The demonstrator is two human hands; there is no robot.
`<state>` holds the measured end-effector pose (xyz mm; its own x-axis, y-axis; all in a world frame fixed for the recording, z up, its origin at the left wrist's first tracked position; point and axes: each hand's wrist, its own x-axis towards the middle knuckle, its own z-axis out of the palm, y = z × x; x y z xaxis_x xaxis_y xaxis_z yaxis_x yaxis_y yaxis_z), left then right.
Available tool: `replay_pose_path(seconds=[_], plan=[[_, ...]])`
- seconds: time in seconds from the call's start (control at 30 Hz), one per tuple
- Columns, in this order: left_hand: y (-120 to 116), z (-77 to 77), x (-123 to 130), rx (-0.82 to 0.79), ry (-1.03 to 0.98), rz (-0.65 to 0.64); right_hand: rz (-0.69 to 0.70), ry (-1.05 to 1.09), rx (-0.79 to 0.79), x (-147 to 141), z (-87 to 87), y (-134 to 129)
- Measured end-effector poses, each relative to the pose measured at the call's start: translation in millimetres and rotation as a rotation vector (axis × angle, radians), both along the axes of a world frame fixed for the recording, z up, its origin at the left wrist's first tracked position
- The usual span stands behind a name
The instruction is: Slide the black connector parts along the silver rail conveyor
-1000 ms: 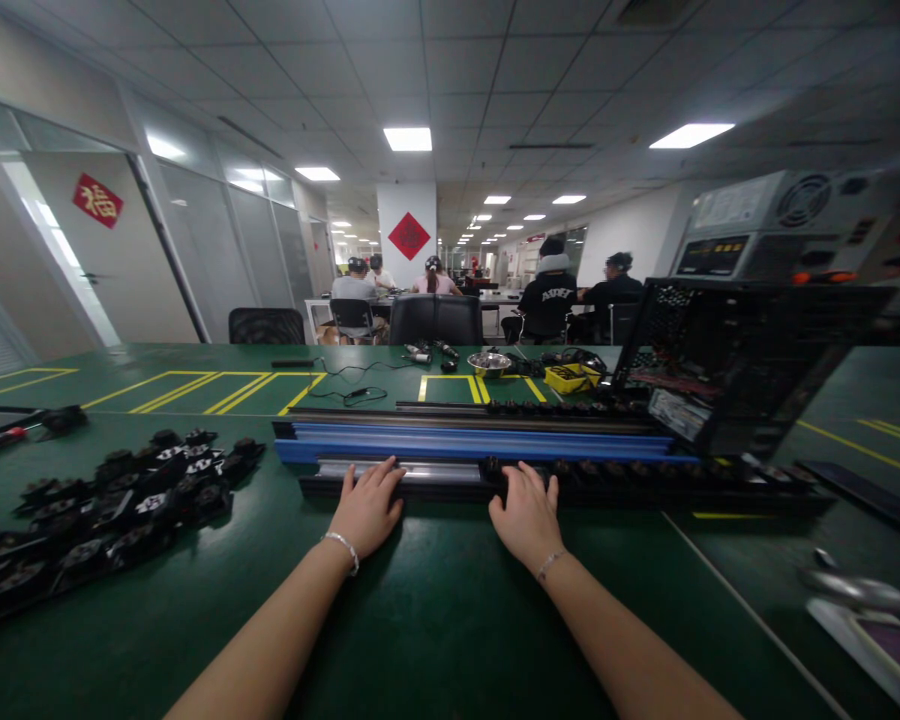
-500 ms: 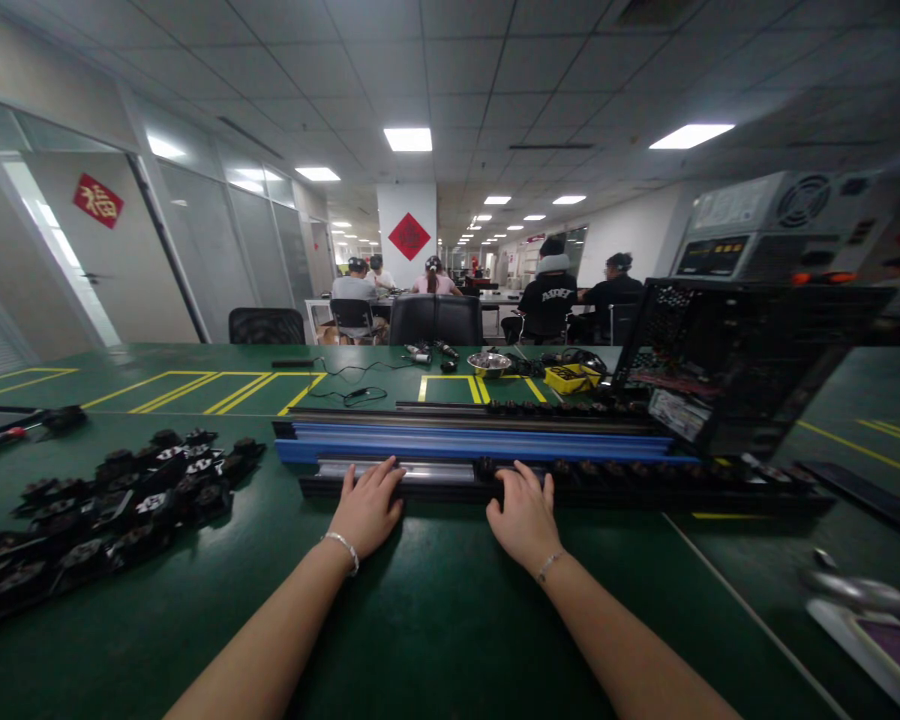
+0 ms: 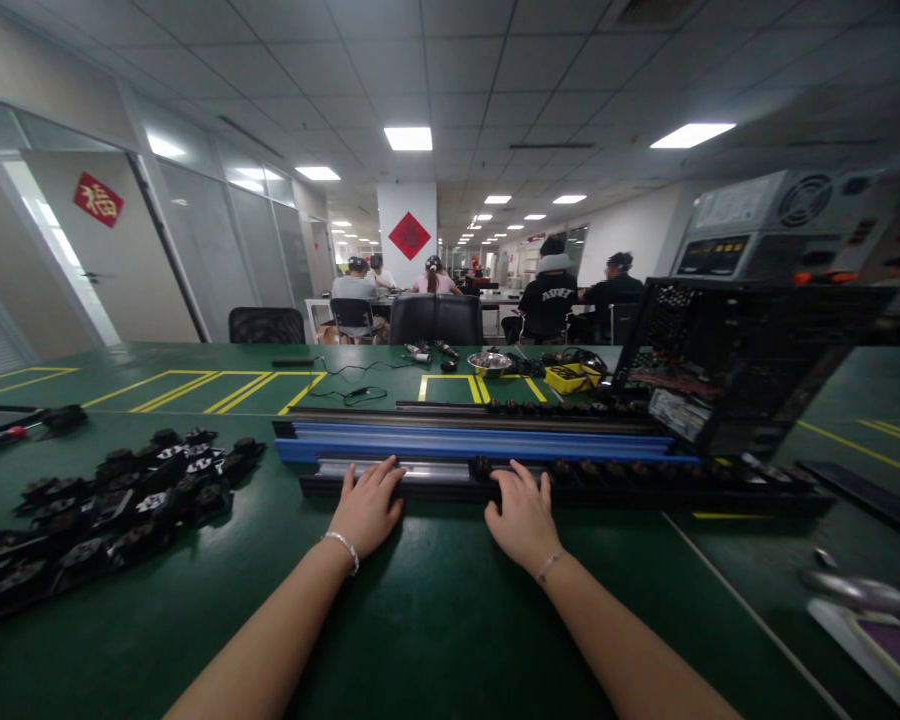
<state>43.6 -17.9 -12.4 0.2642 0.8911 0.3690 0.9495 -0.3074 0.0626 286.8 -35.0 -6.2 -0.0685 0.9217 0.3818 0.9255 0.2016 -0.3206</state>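
A long black rail (image 3: pixel 435 491) with a silver channel (image 3: pixel 436 470) lies across the green table in front of me. My left hand (image 3: pixel 367 508) rests on the rail's left part, fingers spread over its near edge. Further right, my right hand (image 3: pixel 523 508) has its fingers stretched over the same rail. Just left of those fingertips, a small black part (image 3: pixel 481 468) sits in the channel. Several similar black parts (image 3: pixel 589 470) line the channel to the right of that hand. What lies under the right fingers is hidden.
Behind the rail runs a blue rail (image 3: pixel 465 440). A pile of black parts (image 3: pixel 120 500) spreads at left. An open computer case (image 3: pixel 742 350) stands at right, near a yellow tray (image 3: pixel 572 377) and a metal bowl (image 3: pixel 489 364). People sit at tables beyond.
My right hand has shifted slightly left along the rail, and the small black part by its fingertips has moved slightly left too. My left hand stays in place.
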Motion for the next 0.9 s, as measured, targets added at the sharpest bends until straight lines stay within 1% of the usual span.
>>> replay_pose_path(seconds=[0.43, 0.9], plan=[[-0.2, -0.4, 0.5, 0.001, -0.001, 0.0, 0.041, -0.034, -0.024, -1.7, 4.1, -2.9], [-0.9, 1.5, 0.5, -0.005, -0.003, 0.002, 0.098, -0.063, 0.003, -1.2, 3.1, -3.6]])
